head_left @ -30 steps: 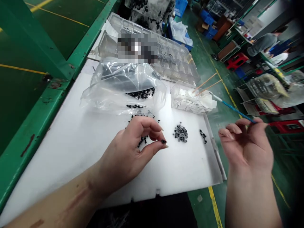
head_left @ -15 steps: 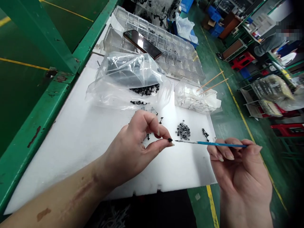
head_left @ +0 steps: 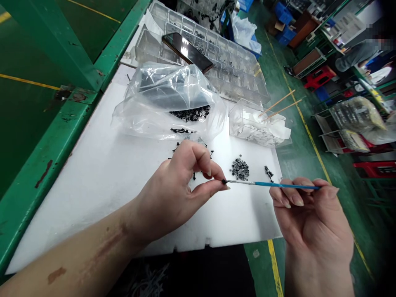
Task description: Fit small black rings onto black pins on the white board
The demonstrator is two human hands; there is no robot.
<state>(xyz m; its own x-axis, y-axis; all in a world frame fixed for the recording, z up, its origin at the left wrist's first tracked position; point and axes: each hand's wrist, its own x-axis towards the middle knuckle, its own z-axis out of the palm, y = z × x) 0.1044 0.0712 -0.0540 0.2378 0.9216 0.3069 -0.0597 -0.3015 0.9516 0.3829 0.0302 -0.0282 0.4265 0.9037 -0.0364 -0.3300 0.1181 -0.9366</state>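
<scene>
1. The left hand (head_left: pixel 173 194) was narrowed to a pinch, thumb and forefinger closed on a tiny black part (head_left: pixel 224 181) above a white foam board (head_left: pixel 77 206); the part looked moulded, though it was too small to be sure
2. The tip of a fine blue-handled brush (head_left: pixel 278 185) touched that black part right at the fingertips of the pinch
3. The right hand (head_left: pixel 309 214) was also in a narrow grip, with the thumb and fingers around the brush handle near its far end, just past the right edge of the board
4. Across the board lay a clear plastic bag (head_left: pixel 167 95) holding black pieces (head_left: pixel 192 114), then a heap of small ringed eyelets (head_left: pixel 239 169) and a small cluster of black parts (head_left: pixel 269 173)
5. Beyond stood a clear compartment tray (head_left: pixel 241 78) bearing a phone (head_left: pixel 187 52), and a clear box (head_left: pixel 260 132) of white wadding with two wooden sticks (head_left: pixel 280 105)
</scene>
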